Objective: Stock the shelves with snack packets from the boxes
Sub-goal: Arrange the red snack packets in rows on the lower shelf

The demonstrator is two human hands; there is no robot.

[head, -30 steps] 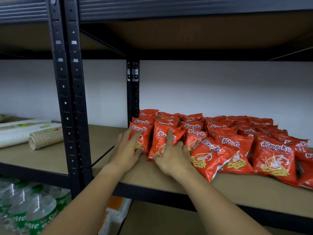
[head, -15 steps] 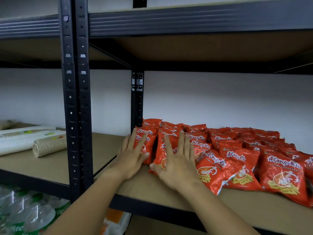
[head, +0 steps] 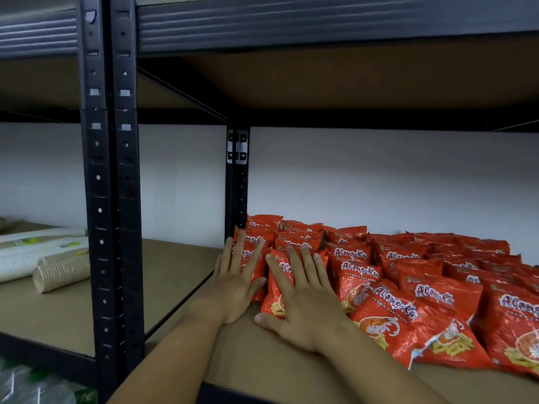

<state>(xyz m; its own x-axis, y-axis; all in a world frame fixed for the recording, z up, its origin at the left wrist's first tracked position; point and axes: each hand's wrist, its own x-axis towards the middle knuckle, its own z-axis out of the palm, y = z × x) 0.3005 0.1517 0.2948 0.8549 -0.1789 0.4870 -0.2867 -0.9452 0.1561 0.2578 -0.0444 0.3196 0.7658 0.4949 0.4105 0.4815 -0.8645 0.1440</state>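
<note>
Several red prawn-cracker snack packets [head: 408, 275] lie in overlapping rows on the brown shelf board [head: 262, 354], from the back post rightward. My left hand [head: 233, 284] lies flat with straight fingers on the leftmost packet [head: 253, 243]. My right hand [head: 300, 298] lies flat on the packet beside it [head: 275, 298], fingers spread, thumb on the shelf board. Neither hand grips anything. No box is in view.
Black metal uprights [head: 112, 199] stand at the left of this bay, with a back post [head: 237, 176] behind the packets. Stacks of paper cups [head: 58, 272] lie on the neighbouring shelf at left. Another shelf [head: 320, 21] runs overhead. Bottles [head: 35, 386] show below left.
Both hands have flattened out and slid a little farther onto the leftmost packets, pressing them back. The view has tilted up and moved closer to the shelf.
</note>
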